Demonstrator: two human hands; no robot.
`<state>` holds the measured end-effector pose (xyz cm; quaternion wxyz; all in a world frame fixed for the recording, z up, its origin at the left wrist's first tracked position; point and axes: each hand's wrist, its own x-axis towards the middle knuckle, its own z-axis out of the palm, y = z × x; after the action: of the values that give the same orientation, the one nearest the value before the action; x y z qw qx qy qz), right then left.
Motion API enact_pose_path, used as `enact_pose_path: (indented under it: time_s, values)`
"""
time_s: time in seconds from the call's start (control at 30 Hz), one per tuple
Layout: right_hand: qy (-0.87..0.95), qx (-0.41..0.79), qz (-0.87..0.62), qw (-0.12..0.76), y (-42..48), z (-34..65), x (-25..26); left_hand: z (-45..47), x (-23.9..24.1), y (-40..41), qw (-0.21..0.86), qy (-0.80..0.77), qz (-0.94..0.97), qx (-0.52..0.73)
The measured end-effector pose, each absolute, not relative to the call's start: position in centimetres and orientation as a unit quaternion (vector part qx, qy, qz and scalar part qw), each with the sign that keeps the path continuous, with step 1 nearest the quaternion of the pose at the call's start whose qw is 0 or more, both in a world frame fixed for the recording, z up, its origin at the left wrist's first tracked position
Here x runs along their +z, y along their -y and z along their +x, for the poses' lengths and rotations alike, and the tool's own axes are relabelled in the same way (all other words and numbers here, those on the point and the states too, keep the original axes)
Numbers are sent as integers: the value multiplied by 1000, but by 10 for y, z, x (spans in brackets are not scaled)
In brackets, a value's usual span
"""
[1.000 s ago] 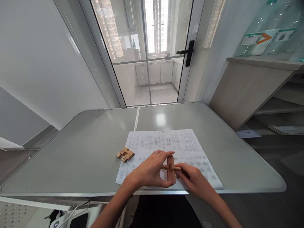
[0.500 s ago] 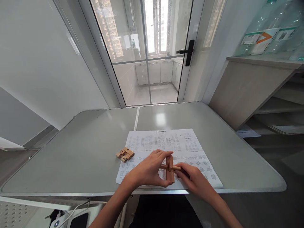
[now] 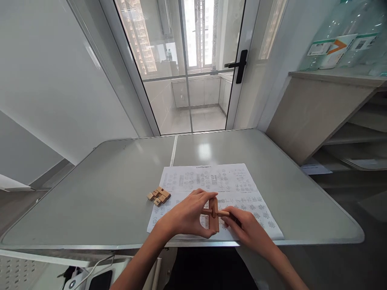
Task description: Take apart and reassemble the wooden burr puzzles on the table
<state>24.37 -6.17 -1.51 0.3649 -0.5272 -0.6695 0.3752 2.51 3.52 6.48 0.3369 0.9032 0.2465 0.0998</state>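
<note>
Just above the printed sheet (image 3: 208,177), my left hand (image 3: 186,215) is closed on an upright wooden puzzle block (image 3: 213,224), thumb at its lower end and fingers at its top. A thinner wooden stick (image 3: 223,214) crosses the block, and parts of it show on both sides. My right hand (image 3: 246,225) pinches that stick's right end between thumb and fingers. To the left, a small cluster of notched wooden puzzle pieces (image 3: 159,196) lies partly on the sheet's left edge.
The grey table (image 3: 90,193) reaches to a glass door with a black handle (image 3: 240,66). At right stands a shelf unit (image 3: 326,108) with large plastic bottles (image 3: 338,48) on top. A dark phone (image 3: 101,280) and a white cable lie below the table's front left.
My left hand and the block have shifted slightly left. More of the block's side now faces me. My right hand stays nearly in place, still pinching the stick.
</note>
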Motion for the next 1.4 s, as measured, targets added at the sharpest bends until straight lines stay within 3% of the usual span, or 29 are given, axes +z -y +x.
enact_pose_path:
  time_s: [0.37, 0.73, 1.0, 1.4]
  values:
    - [658, 387, -534, 364, 61, 244, -15, 6, 48, -35, 431, -307, 837, 141]
    - [620, 412, -555, 371, 57, 247, -13, -28, 17, -20, 429, -403, 763, 267]
    - [385, 524, -583, 488, 32, 257, -18, -28, 14, -18, 439, -410, 749, 279]
    - [251, 441, -619, 599, -29, 310, -40, -29, 7, -17, 446, -406, 742, 291]
